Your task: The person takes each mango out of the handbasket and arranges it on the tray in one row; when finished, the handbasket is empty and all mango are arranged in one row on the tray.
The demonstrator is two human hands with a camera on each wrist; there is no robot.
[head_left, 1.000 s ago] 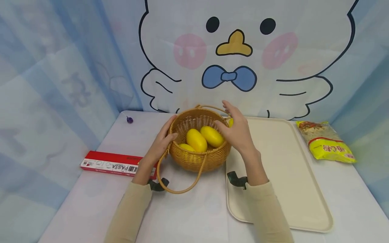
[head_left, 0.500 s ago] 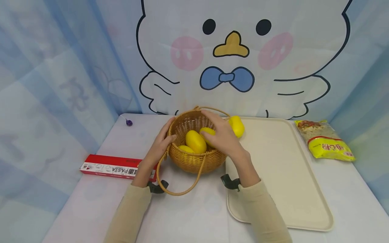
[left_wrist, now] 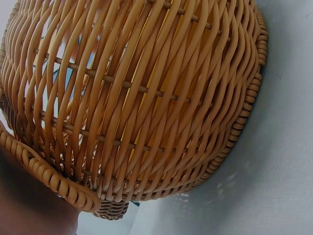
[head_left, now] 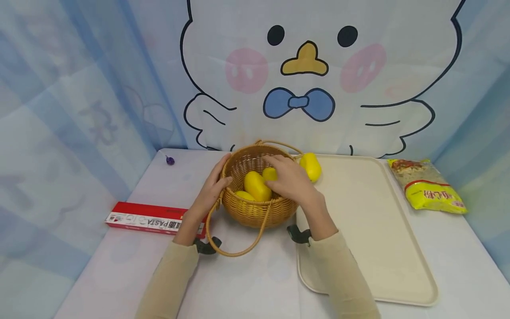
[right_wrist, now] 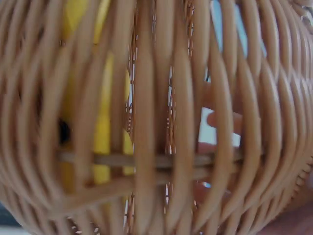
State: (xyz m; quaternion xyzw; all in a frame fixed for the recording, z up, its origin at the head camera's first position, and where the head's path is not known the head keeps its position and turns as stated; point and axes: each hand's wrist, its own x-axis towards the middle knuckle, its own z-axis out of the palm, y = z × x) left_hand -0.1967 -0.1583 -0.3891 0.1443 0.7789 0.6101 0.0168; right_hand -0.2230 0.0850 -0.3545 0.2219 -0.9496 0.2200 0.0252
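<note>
The left hand (head_left: 211,188) holds the rim of a round tan wicker basket (head_left: 255,215), thumb over the edge, seemingly to steady it. Inside, the right hand (head_left: 292,179) half covers a smooth yellow oval fruit (head_left: 269,174); its fingertips are hidden, so I can't tell whether it grips. Two more yellow fruits (head_left: 257,186) sit alongside; another yellow fruit (head_left: 311,167) lies outside, by the rectangular cream tray (head_left: 370,239).

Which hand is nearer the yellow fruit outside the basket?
Right. The right hand is over the basket, just beside that yellow fruit; the left hand holds the basket's opposite side.
</note>
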